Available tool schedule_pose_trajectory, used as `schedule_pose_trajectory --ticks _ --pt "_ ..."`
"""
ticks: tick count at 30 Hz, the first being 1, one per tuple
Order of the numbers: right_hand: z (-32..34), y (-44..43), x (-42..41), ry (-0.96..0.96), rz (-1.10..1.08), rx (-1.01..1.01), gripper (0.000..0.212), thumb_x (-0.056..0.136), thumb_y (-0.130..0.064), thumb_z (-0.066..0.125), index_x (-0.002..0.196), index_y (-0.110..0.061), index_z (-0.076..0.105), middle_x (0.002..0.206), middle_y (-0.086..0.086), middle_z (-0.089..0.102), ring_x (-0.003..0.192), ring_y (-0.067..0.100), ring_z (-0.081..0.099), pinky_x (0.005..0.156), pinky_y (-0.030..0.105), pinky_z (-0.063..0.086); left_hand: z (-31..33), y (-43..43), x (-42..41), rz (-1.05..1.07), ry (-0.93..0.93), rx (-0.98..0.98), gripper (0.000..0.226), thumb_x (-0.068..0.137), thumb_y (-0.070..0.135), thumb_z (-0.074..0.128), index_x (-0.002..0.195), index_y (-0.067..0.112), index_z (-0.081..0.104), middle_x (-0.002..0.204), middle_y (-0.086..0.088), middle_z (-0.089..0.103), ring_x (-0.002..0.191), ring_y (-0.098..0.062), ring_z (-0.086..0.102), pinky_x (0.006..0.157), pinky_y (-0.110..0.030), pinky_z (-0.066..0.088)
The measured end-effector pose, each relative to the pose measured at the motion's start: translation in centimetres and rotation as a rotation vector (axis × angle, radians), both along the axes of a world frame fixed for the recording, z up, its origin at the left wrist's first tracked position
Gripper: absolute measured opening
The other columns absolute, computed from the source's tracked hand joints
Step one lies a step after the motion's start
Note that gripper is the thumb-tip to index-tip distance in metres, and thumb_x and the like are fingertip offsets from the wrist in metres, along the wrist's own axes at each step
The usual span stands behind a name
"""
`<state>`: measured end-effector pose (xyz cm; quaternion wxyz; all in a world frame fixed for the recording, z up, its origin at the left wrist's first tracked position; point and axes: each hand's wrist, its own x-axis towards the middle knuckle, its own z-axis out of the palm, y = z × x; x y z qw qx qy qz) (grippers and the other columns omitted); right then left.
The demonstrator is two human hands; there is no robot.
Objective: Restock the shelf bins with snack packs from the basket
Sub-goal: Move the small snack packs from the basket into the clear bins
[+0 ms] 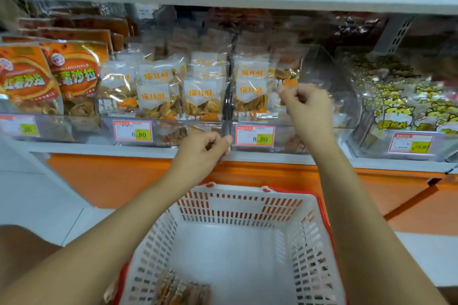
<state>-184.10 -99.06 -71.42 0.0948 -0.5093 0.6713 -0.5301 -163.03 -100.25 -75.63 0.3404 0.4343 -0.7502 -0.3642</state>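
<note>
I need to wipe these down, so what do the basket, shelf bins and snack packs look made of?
Basket: matte white moulded plastic, slotted walls, red rim. Shelf bins: clear rigid plastic, probably acrylic, glossy with glare. Snack packs: thin clear film, crinkled and shiny, white printed label.

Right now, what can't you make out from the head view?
Head view:
- Packs in basket: cut by bottom edge; count unknown.
- Right hand: blur and clear wrap hide whether its fingers pinch a pack.
- Left hand: curled at bin divider; grip unclear.

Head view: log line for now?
left hand at bin divider | right hand at pack | grips unclear | basket: few packs
</note>
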Motion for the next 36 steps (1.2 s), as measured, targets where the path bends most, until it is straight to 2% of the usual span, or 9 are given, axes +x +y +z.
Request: schedule_pose_trajectory --ticks 5,9,15,20,23,28,31,34,36 --pt "-4.4 3.1 6.4 0.193 0.471 0.372 0.036 0.091 -0.034 0.061 0.061 -0.016 0.052 0.059 -0.002 0.050 0.055 0.005 0.043 0.054 0.018 0.037 -3.5 -0.1 3.9 -0.091 -0.629 0.199 0.038 0.092 0.037 0.058 0.059 0.019 0.060 0.061 0.004 0.064 0.058 -0.012 0.059 0.057 -0.025 0.043" --pt "-9.2 3.8 10.9 0.419 0.749 0.678 0.025 0.091 -0.034 0.061 0.081 -0.012 0.060 0.087 0.001 0.064 0.078 0.015 0.056 0.065 0.028 0.043 -7.3 0.5 7.3 -0.073 -1.115 0.214 0.034 0.095 0.039 0.051 0.067 0.019 0.048 0.079 -0.001 0.058 0.074 -0.019 0.053 0.065 -0.029 0.042" --pt "-22.0 4.7 13.1 0.399 0.871 1.033 0.031 0.092 -0.024 0.061 0.118 -0.007 0.059 0.123 0.007 0.058 0.113 0.023 0.053 0.091 0.027 0.039 -10.5 1.8 11.6 0.006 -1.382 0.418 0.037 0.098 0.042 0.045 0.113 0.010 0.055 0.115 -0.007 0.058 0.104 -0.023 0.057 0.082 -0.031 0.048" --pt "-29.9 7.2 15.7 0.314 1.006 1.257 0.053 0.088 -0.013 0.063 0.137 -0.009 0.044 0.138 0.011 0.047 0.124 0.026 0.046 0.097 0.034 0.043 -11.8 1.0 12.9 -0.052 -1.385 0.479 0.032 0.097 0.036 0.048 0.107 0.006 0.055 0.084 -0.001 0.048 0.085 -0.020 0.052 0.073 -0.029 0.045" --pt "-31.5 8.5 17.7 0.255 1.060 1.315 0.037 0.085 -0.016 0.063 0.117 -0.009 0.047 0.117 0.010 0.054 0.106 0.029 0.052 0.076 0.032 0.041 -12.4 0.1 12.8 -0.055 -1.374 0.472 0.023 0.100 0.029 0.045 0.095 0.007 0.052 0.079 0.000 0.044 0.084 -0.021 0.052 0.070 -0.028 0.041" --pt "-32.1 9.2 18.2 0.293 1.075 1.250 0.027 0.085 -0.024 0.067 0.092 -0.020 0.040 0.099 0.008 0.052 0.094 0.028 0.055 0.071 0.030 0.039 -13.9 -0.6 12.8 0.023 -1.378 0.500 0.033 0.098 0.008 0.039 0.066 0.014 0.040 0.067 0.000 0.041 0.057 -0.012 0.038 0.050 -0.021 0.031" --pt "-32.5 9.0 18.0 0.328 1.106 1.280 0.021 0.080 -0.030 0.072 0.082 -0.023 0.052 0.087 0.002 0.059 0.088 0.025 0.062 0.065 0.027 0.046 -13.9 -0.8 12.6 0.008 -1.370 0.501 0.024 0.099 0.008 0.037 0.078 0.010 0.049 0.070 0.000 0.043 0.068 -0.017 0.047 0.058 -0.025 0.037" --pt "-32.7 8.2 17.0 0.348 1.049 1.296 0.030 0.075 -0.031 0.075 0.074 -0.016 0.048 0.076 0.001 0.049 0.071 0.017 0.046 0.055 0.027 0.030 -13.2 -0.6 12.4 -0.020 -1.367 0.520 0.018 0.100 0.013 0.037 0.090 0.009 0.052 0.073 -0.001 0.044 0.074 -0.018 0.048 0.067 -0.027 0.039" --pt "-32.1 7.0 15.7 0.188 0.956 1.262 0.029 0.073 -0.026 0.076 0.070 -0.013 0.050 0.073 0.000 0.047 0.067 0.017 0.045 0.057 0.027 0.029 -12.4 -0.5 12.3 -0.056 -1.348 0.537 0.021 0.101 0.021 0.038 0.096 0.008 0.053 0.083 -0.003 0.049 0.080 -0.019 0.050 0.069 -0.027 0.040"
